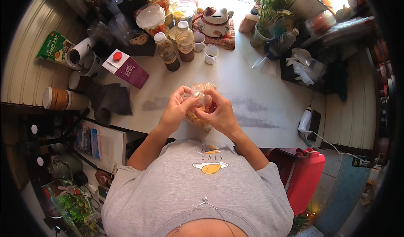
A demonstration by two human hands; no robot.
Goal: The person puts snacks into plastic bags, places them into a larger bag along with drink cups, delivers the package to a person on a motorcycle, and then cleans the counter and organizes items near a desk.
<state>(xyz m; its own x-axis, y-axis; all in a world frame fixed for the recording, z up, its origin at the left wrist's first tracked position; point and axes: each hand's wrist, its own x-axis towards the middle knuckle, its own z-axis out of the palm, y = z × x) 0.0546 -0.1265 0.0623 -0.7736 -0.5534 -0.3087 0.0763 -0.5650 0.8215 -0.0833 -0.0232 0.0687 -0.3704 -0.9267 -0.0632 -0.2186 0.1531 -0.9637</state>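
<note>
A clear plastic bag of tan, dry-looking food pieces (199,118) lies on the white table (268,95) in front of my body. My left hand (181,106) pinches the gathered top of the bag between thumb and fingers. From the other side my right hand (217,109) grips the same bunched plastic, its fingertips close to those of the left. Both hands are above the bag and hide part of it. The exact kind of food cannot be told.
Beyond the bag stand two bottles of dark liquid (166,52) (185,43), small white cups (211,54) and a lucky cat figure (214,22). A purple-and-white carton (126,69) and dark cloth (110,101) are at left. At right lies a white corded handheld device (304,120).
</note>
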